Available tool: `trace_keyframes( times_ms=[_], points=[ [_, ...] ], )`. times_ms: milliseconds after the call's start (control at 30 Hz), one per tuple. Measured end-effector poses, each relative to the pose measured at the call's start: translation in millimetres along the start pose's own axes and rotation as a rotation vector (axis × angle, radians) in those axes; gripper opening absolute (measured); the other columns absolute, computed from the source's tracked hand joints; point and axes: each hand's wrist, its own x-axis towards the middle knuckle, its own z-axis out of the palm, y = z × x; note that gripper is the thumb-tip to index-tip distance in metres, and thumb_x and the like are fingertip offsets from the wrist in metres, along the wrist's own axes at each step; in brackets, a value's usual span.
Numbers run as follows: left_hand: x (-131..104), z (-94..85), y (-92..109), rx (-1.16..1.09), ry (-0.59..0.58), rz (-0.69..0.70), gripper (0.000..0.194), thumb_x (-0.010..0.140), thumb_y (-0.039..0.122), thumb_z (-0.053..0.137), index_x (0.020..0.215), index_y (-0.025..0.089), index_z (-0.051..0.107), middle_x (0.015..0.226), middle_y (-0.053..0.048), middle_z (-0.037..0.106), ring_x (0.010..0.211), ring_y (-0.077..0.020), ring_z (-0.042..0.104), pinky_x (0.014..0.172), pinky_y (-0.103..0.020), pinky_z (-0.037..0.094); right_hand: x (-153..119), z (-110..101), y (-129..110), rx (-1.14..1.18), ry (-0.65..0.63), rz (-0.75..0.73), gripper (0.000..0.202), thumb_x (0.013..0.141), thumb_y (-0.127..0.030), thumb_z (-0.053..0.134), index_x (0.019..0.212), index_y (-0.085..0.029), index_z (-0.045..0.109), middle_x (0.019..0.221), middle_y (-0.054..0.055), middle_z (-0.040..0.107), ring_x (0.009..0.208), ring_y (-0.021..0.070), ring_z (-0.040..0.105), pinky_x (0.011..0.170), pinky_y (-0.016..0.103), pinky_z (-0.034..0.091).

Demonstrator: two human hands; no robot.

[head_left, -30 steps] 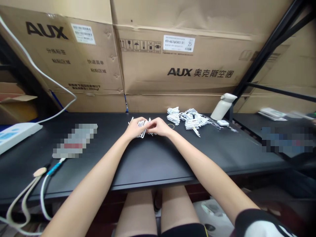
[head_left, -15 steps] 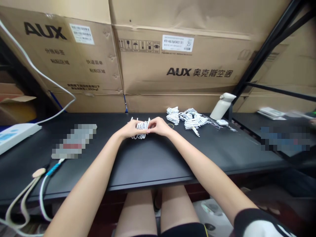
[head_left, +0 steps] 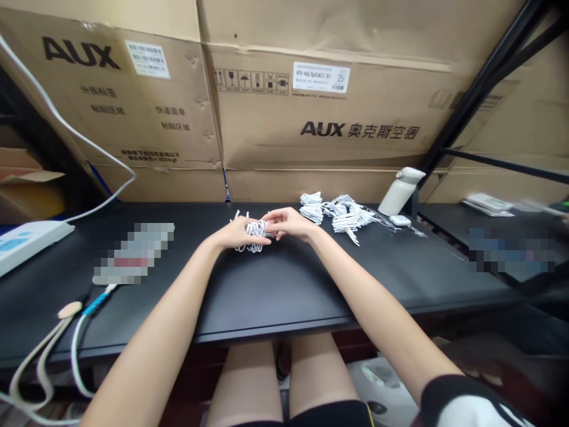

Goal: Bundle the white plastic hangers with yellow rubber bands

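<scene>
A bundle of thin white cords or strips (head_left: pixel 256 229) is held a little above or on the black table, near the middle. Wrapped round its left side is my left hand (head_left: pixel 232 233), thumb along the front. My right hand (head_left: pixel 290 224) touches the bundle's right end with bent fingertips; whether they grip something small there is hard to make out. More white bundles (head_left: pixel 347 219) lie in a pile to the right of my hands, near the back of the table.
A cream bottle (head_left: pixel 400 191) stands at the back right beside a small white case (head_left: pixel 400 220). On the left are a blurred-out flat object (head_left: pixel 137 252), a cable (head_left: pixel 95 304), a strap (head_left: pixel 42 356) and a white power strip (head_left: pixel 31 240). Cardboard (head_left: pixel 267 136) lines the back.
My right hand has shifted slightly, its fingers now reaching over the bundle's right end. The yellowish loop seen beside my right hand no longer shows there. My left hand stays round the bundle.
</scene>
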Motion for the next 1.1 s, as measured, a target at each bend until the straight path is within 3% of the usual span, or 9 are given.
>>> trace_keyframes(
  times_ms=[100, 233, 367, 633, 867, 1100],
  points=[
    [1, -0.8, -2, 0.108, -0.065, 0.037, 0.038, 0.053, 0.039, 0.081, 0.083, 0.017, 0.075, 0.068, -0.002, 0.07, 0.064, -0.0181, 0.063, 0.058, -0.024, 0.047, 0, -1, 2, 0.008, -0.044, 0.009, 0.034, 0.065, -0.021, 0.078, 0.097, -0.013, 0.067, 0.073, 0.001, 0.065, 0.06, 0.0074, 0.059, 0.051, 0.016, 0.051],
    [2, -1.0, -3, 0.173, -0.068, 0.045, 0.039, 0.055, 0.042, 0.08, 0.084, 0.016, 0.075, 0.069, -0.002, 0.07, 0.062, -0.0169, 0.061, 0.056, -0.024, 0.046, 1, -1, 5, -0.001, -0.072, -0.01, 0.04, 0.065, -0.024, 0.079, 0.102, -0.014, 0.065, 0.071, -0.001, 0.063, 0.058, 0.007, 0.057, 0.05, 0.016, 0.049],
    [0, -1.0, 0, 0.162, -0.086, 0.049, 0.039, 0.057, 0.042, 0.079, 0.085, 0.016, 0.075, 0.073, -0.003, 0.071, 0.064, -0.017, 0.061, 0.059, -0.024, 0.046, 3, 1, 8, -0.046, -0.078, -0.038, 0.04, 0.067, -0.027, 0.077, 0.102, -0.014, 0.066, 0.067, -0.002, 0.06, 0.053, 0.0055, 0.051, 0.047, 0.016, 0.046],
    [-4, -8.7, 5, 0.083, -0.193, 0.016, 0.051, 0.056, 0.04, 0.079, 0.101, 0.019, 0.071, 0.088, -0.004, 0.071, 0.081, -0.0211, 0.063, 0.071, -0.027, 0.048, 4, -1, 7, -0.02, -0.093, -0.045, 0.042, 0.059, -0.028, 0.082, 0.095, -0.012, 0.068, 0.069, -0.001, 0.062, 0.059, 0.0075, 0.054, 0.049, 0.017, 0.045],
    [-3, -10.7, 1, 0.114, -0.116, 0.016, 0.05, 0.05, 0.036, 0.083, 0.097, 0.02, 0.075, 0.082, -0.002, 0.072, 0.077, -0.0209, 0.064, 0.069, -0.027, 0.048, 4, -3, 8, -0.02, -0.116, -0.037, 0.04, 0.056, -0.028, 0.084, 0.089, -0.011, 0.069, 0.072, 0.001, 0.066, 0.059, 0.0083, 0.057, 0.05, 0.019, 0.046],
    [-1, -3.8, 0, 0.2, -0.152, 0.054, 0.046, 0.057, 0.042, 0.079, 0.097, 0.021, 0.075, 0.08, -0.003, 0.073, 0.071, -0.0185, 0.063, 0.065, -0.025, 0.047, 6, -2, 12, -0.001, -0.075, -0.045, 0.039, 0.057, -0.025, 0.083, 0.09, -0.011, 0.069, 0.07, 0.002, 0.068, 0.059, 0.0098, 0.06, 0.048, 0.018, 0.047]
  ],
)
